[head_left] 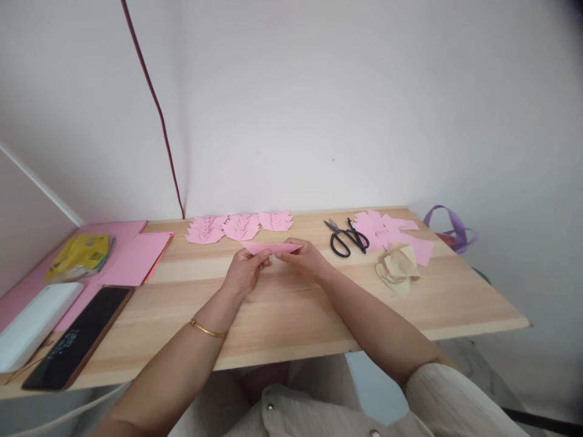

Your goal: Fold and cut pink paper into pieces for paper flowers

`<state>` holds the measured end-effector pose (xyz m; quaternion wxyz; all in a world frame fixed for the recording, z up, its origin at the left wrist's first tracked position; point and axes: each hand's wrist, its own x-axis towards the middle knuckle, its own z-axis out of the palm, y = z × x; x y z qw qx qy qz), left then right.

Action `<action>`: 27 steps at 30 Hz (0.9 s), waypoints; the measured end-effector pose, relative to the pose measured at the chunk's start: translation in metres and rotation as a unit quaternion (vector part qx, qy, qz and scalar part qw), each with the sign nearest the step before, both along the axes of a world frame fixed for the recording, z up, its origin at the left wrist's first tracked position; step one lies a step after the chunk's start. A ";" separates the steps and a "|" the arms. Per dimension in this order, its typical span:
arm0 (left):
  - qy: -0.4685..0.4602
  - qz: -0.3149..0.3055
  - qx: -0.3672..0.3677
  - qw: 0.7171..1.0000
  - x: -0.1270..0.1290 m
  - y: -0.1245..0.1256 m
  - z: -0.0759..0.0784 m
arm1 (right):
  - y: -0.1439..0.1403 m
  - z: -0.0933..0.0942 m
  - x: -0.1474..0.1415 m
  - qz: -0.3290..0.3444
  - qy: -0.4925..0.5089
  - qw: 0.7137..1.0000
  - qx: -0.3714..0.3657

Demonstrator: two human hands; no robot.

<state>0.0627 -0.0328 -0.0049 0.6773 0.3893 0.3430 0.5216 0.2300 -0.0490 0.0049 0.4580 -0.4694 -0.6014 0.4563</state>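
Observation:
A folded piece of pink paper is held just above the middle of the wooden table. My left hand pinches its left part, thumb toward me. At the right end, my right hand grips it between thumb and fingers. Behind my hands, cut pink paper shapes with jagged edges lie in a row near the wall. To the right of my right hand rest black-handled scissors, beside a black pen.
Pink paper scraps and a crumpled beige paper lie at the right. On the left are pink sheets, a yellow packet, a white box-like device and a phone. A purple ribbon hangs past the right edge.

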 end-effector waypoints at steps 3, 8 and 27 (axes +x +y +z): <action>0.038 0.016 0.015 0.999 -0.002 0.000 0.003 | 0.002 0.004 0.002 -0.018 -0.013 0.999 0.038; 0.144 0.007 0.054 0.988 -0.004 -0.001 0.006 | -0.001 0.013 0.002 -0.057 -0.095 0.980 0.168; 0.077 -0.045 0.003 0.996 -0.001 -0.003 0.002 | -0.006 0.012 -0.002 -0.004 -0.123 0.986 0.113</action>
